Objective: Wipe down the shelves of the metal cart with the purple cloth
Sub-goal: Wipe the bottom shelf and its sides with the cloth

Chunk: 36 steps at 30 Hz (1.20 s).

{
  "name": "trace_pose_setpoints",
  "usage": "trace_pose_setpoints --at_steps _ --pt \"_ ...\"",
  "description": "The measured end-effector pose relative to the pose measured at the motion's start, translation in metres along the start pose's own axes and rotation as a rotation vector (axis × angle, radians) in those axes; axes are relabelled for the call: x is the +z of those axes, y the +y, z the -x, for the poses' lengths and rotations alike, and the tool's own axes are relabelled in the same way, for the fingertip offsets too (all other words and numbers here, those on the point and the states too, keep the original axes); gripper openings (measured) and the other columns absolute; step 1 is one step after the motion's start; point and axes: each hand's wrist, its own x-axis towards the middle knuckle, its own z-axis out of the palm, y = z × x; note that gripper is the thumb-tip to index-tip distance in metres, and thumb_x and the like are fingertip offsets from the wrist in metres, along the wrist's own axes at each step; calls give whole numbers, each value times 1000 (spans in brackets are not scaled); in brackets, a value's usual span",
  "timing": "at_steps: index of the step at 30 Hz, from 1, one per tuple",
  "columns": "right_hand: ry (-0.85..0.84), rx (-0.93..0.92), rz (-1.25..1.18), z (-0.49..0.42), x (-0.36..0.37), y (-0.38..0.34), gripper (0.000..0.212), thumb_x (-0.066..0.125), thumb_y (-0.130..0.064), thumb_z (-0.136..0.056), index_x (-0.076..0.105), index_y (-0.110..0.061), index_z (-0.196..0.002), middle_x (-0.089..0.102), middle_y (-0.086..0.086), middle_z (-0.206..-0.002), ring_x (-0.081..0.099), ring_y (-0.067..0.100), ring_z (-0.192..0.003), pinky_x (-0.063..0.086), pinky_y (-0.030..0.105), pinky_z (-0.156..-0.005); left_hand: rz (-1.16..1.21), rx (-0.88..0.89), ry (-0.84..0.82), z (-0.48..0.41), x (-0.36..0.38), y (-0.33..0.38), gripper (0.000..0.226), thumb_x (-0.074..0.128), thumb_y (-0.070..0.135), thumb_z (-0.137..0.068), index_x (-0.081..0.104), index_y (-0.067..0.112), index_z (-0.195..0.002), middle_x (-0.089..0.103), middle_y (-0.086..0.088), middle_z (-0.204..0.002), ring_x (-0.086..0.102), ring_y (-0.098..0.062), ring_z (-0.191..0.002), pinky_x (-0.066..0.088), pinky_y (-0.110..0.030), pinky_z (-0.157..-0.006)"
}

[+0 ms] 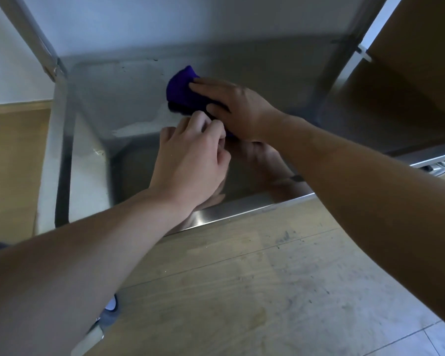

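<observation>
— Fingers of the left hand are curled in, knuckles up, tips right at the near edge of the purple cloth. Are they pinching it?
— Can't tell. The tips are tucked under and that edge lies in shadow. They touch it or sit just beside it, and no more is clear.
— And the cloth itself?
— Bunched on a shelf of the metal cart, toward the back and about mid-width. A lump pokes out on the far side.
— Right hand?
— Laid flat on top of the cloth. Its fingers are straight and close together, pressing down, with the thumb along the near edge. Nothing is gripped. Palm and fingers just bear on it.
— Which step is this?
— Wiping this shelf, I'd say, somewhere in the middle of it. A pale patch shows on the metal to the left. Smear or reflection, I can't say.
— What does the next stroke need?
— Probably firm downward pressure and a sweep out to the left wall and corners, then along the front rim. The left hand may have to tidy that loose edge first, so the cloth doesn't roll under the palm.
</observation>
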Motion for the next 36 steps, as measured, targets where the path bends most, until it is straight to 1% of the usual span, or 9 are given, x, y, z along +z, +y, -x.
trace_pose_setpoints --at_steps 2,5,10,13,18,21,25,29,36 --pt "0 23 6 5 -2 6 49 45 -15 -98 39 -23 -146 35 -3 -153 36 15 -138 24 15 -105 -5 -3 -1 0 0 -1 14 50 26 -88 61 21 -97 55 3 -102 55 -18 -96 43 -40 -89" --pt "50 104 29 14 -8 17 49 45 -14 -98 39 -23 -146 36 -2 -153 33 16 -140 22 21 -111 -30 -3 -11 -1 -2 -1 12 53 25 -86 61 21 -94 56 2 -102 56 -20 -96 42 -41 -87" --pt "130 309 100 41 -26 45 48 42 -17 -99 39 -25 -146 35 -5 -154 34 17 -140 27 24 -109 -145 9 -47 -9 -6 12 16 52 22 -85 62 16 -96 58 -5 -101 58 -28 -95 43 -46 -85" --pt "180 406 129 61 -39 65 47 41 -17 -99 40 -25 -145 35 -5 -153 37 19 -138 32 28 -108 -96 -2 -42 -14 -1 25 15 53 21 -85 63 16 -95 57 -5 -104 57 -29 -97 42 -45 -86" --pt "224 570 171 96 -62 97 47 40 -17 -99 38 -25 -146 34 -2 -154 38 22 -137 33 30 -108 23 91 -34 -24 21 60 18 51 22 -87 63 20 -99 59 3 -109 58 -24 -97 40 -41 -87" --pt "231 618 186 118 -74 116 47 40 -17 -99 39 -23 -146 35 0 -153 38 25 -137 33 32 -109 132 102 -40 -38 32 78 22 50 23 -89 65 23 -106 60 5 -112 60 -24 -96 43 -40 -89" --pt "259 646 200 144 -88 143 48 42 -15 -97 41 -22 -145 39 2 -151 40 27 -135 35 34 -107 234 58 -53 -53 46 90 23 49 22 -88 67 26 -101 62 6 -110 61 -25 -95 47 -43 -90" --pt "271 729 228 163 -102 168 48 41 -16 -98 40 -21 -145 41 5 -150 39 26 -135 33 32 -108 168 39 -46 -53 58 98 17 52 20 -87 66 27 -92 59 7 -105 54 -24 -97 43 -44 -89" --pt "297 827 220 156 -114 203 49 38 -17 -98 37 -25 -146 44 3 -148 46 30 -129 41 36 -100 97 57 -49 -50 59 105 17 50 20 -88 65 28 -92 56 7 -105 52 -23 -98 40 -44 -89"
